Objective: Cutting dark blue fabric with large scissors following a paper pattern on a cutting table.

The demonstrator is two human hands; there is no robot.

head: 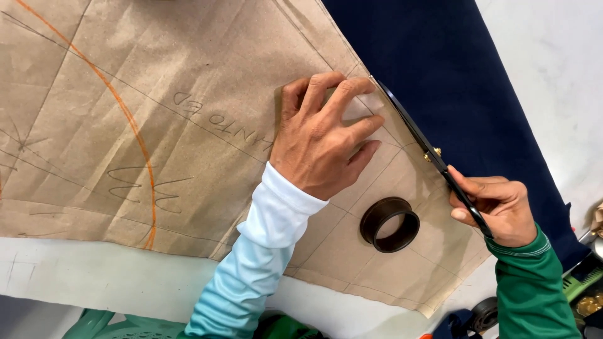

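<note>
The left hand (323,135) lies spread and flat on the brown paper pattern (157,113), fingers fanned near the pattern's right edge, pressing it down rather than gripping anything. The right hand (496,210) is closed around the handles of black scissors (427,147), whose blades run up along that same edge, where the paper meets the navy cloth (452,81) beneath. The cloth runs from under the pattern toward the upper right of the white table (553,56). It looks soft and limp, likely to slide or bunch if not held down; the paper looks light and stiff-ish with creases, and would tear or shift easily, so a flat palm close to the cutting line seems the sensible hold. A dark ring (389,224), seemingly a weight, sits on the paper between the two hands, near the pattern's lower corner. The pattern carries ruled pencil lines, a curved orange line (125,113) sweeping down its left part, some hand lettering in its middle and squiggle marks lower left. At the lower right edge of the table lie small green and brass-coloured objects (584,295), too cropped to identify.
</note>
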